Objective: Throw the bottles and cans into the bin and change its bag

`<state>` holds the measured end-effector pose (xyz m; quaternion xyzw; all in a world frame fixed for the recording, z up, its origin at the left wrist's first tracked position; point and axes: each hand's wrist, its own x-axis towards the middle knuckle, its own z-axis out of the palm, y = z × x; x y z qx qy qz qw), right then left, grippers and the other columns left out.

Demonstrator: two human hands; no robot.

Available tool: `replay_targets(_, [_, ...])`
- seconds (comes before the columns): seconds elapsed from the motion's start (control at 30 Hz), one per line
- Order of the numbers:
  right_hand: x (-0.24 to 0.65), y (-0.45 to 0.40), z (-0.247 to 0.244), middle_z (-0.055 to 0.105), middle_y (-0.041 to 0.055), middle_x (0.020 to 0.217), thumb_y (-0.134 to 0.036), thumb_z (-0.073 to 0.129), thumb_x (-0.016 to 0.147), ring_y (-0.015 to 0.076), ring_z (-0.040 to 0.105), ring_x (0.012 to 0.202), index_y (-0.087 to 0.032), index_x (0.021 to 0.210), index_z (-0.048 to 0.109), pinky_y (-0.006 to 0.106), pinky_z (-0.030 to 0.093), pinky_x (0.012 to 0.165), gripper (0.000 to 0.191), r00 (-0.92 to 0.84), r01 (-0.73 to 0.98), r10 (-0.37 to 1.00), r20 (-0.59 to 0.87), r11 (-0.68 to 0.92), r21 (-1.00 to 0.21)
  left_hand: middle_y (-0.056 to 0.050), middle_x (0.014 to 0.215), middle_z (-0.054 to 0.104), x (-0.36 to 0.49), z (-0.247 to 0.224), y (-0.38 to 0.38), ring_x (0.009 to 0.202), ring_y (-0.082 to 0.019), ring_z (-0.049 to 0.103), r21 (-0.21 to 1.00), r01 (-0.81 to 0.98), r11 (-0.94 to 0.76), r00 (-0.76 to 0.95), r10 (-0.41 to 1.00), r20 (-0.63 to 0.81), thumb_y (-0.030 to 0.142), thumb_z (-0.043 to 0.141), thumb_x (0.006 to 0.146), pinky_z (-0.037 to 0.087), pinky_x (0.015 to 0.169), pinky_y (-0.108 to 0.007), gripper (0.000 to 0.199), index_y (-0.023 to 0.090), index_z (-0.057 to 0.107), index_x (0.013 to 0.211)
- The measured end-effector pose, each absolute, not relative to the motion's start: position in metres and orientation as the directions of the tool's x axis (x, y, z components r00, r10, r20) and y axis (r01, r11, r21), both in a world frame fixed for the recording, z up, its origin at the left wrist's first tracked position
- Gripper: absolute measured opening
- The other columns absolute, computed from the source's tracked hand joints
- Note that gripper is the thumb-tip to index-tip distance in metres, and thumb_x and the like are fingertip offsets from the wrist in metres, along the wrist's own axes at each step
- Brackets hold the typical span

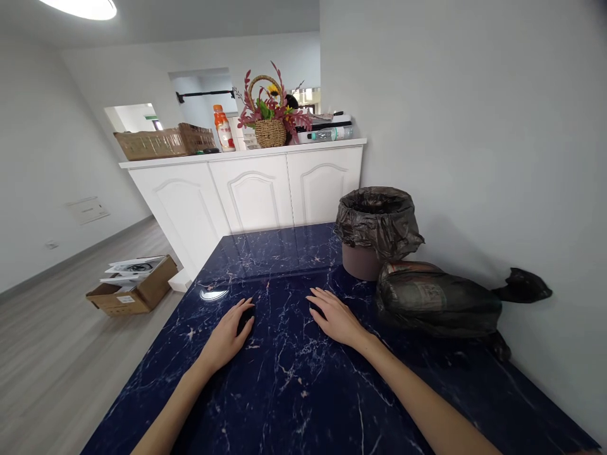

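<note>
My left hand (228,333) rests on the dark blue marbled tabletop (289,373), thumb apart from the fingers and nothing in it. To the right, my right hand (336,316) lies on the same surface, fingers stretched forward and also holding nothing. Nearest to it stands a trash bin (361,261), lined with a black plastic bag (379,227) folded over its rim. In front of the bin, a knotted black plastic bag (441,302) lies on its side against the wall; what it holds is only dimly visible through the plastic.
Behind the table is a white cabinet (256,196). On top are a brown crate (156,144), an orange-capped bottle (224,129), a flower basket (270,133) and a clear water bottle (332,134). A cardboard box (135,297) sits on the floor at left. A wall (474,126) borders the right.
</note>
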<state>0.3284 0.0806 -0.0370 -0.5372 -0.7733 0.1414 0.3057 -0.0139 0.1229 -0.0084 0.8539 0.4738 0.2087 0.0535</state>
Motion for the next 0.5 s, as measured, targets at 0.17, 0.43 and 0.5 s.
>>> replay_targets(0.17, [0.330, 0.077, -0.035, 0.045, 0.0092, 0.169, -0.040, 0.043, 0.110, 0.0259, 0.037, 0.160, -0.020, 0.156, 0.058, 0.051, 0.028, 0.134, 0.052, -0.236, 0.741, 0.924, 0.302, 0.372, -0.559, -0.009, 0.160, 0.058, -0.013, -0.009, 0.123, 0.153, -0.029, 0.050, 0.291, 0.782, -0.551, 0.469, 0.828, 0.306, 0.054, 0.044, 0.107, 0.042, 0.127, -0.053, 0.048, 0.024, 0.060, 0.141])
replay_targets(0.43, [0.331, 0.068, -0.032, 0.042, 0.0058, 0.172, -0.046, 0.042, 0.111, 0.0265, 0.033, 0.162, -0.024, 0.159, 0.054, 0.051, 0.030, 0.133, 0.054, -0.229, 0.733, 0.941, 0.250, 0.336, -0.592, -0.009, 0.162, 0.056, -0.012, -0.008, 0.125, 0.153, -0.031, 0.049, 0.288, 0.789, -0.543, 0.472, 0.835, 0.283, 0.057, 0.042, 0.107, 0.043, 0.127, -0.052, 0.052, 0.024, 0.060, 0.142])
replay_targets(0.5, [0.330, 0.067, -0.031, 0.043, 0.0064, 0.171, -0.046, 0.042, 0.111, 0.0271, 0.033, 0.162, -0.024, 0.159, 0.055, 0.052, 0.030, 0.133, 0.054, -0.225, 0.733, 0.940, 0.255, 0.336, -0.591, -0.009, 0.162, 0.056, -0.013, -0.007, 0.125, 0.153, -0.031, 0.050, 0.285, 0.787, -0.547, 0.476, 0.832, 0.283, 0.058, 0.042, 0.107, 0.043, 0.127, -0.053, 0.052, 0.024, 0.060, 0.142])
